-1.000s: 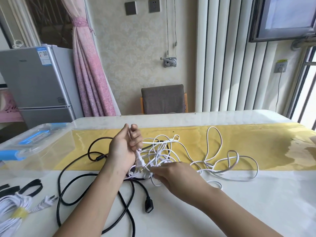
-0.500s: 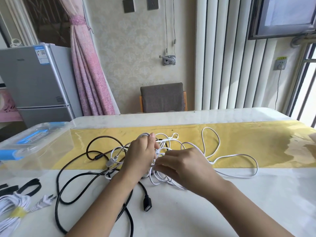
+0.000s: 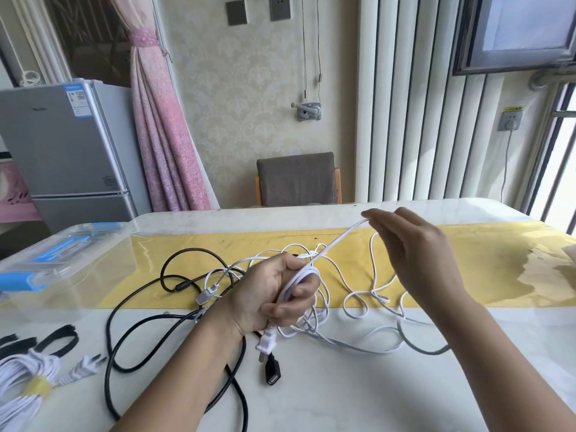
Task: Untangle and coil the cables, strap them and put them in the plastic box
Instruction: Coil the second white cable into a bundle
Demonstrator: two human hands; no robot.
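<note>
You are at a white table [image 3: 374,397] with a yellow runner [image 3: 486,269] across its middle. Beyond the far edge stands a grey-backed chair [image 3: 297,179], with white vertical slats [image 3: 420,120] to its right, and a pink curtain [image 3: 162,135] and a silver fridge [image 3: 56,151] to its left. The plastic box [image 3: 62,263], clear with blue latches, sits at the table's left edge, well apart from your hands.

The fridge carries a blue-and-white sticker [image 3: 78,99] and the wall socket [image 3: 510,120] on the right a yellow one. The print on both is too small to read.

Your left hand [image 3: 271,294] is curled round several loops of the white cable [image 3: 358,310], thumb across them. Its white plug [image 3: 266,342] hangs just below that fist. Your right hand [image 3: 414,254] is raised farther and to the right, and its fingertips [image 3: 372,220] pinch a strand that runs taut back to the left hand. The rest of this cable lies in loose tangles between and below your hands.

A black cable [image 3: 124,338] sprawls on the near left. Black straps [image 3: 59,338] and a strapped white coil [image 3: 28,378] lie at the near-left corner.
</note>
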